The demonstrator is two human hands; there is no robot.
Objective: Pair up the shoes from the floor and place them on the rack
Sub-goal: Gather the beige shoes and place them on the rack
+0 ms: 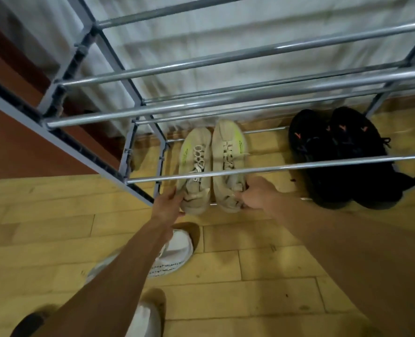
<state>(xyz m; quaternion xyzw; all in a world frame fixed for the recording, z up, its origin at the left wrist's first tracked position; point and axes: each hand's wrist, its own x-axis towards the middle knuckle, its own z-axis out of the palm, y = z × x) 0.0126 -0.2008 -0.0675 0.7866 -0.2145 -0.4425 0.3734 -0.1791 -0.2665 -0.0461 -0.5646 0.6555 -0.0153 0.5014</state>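
Two beige sneakers with neon yellow stripes lie side by side on the lowest tier of a metal shoe rack (pixel 269 170), toes pointing away from me. My left hand (pixel 171 200) grips the heel of the left beige sneaker (pixel 195 164). My right hand (pixel 256 193) grips the heel of the right beige sneaker (pixel 228 156). A pair of black sneakers (pixel 338 152) with orange marks rests on the same tier to the right. A white sneaker (pixel 175 254) lies on the wooden floor under my left forearm.
Grey rack rails (pixel 226 59) cross above the lower tier. A white cloth (pixel 201 25) hangs behind the rack and a red-brown wall (pixel 11 147) stands at the left. Another pale shoe (pixel 145 317) shows at the bottom edge, partly hidden by my arm.
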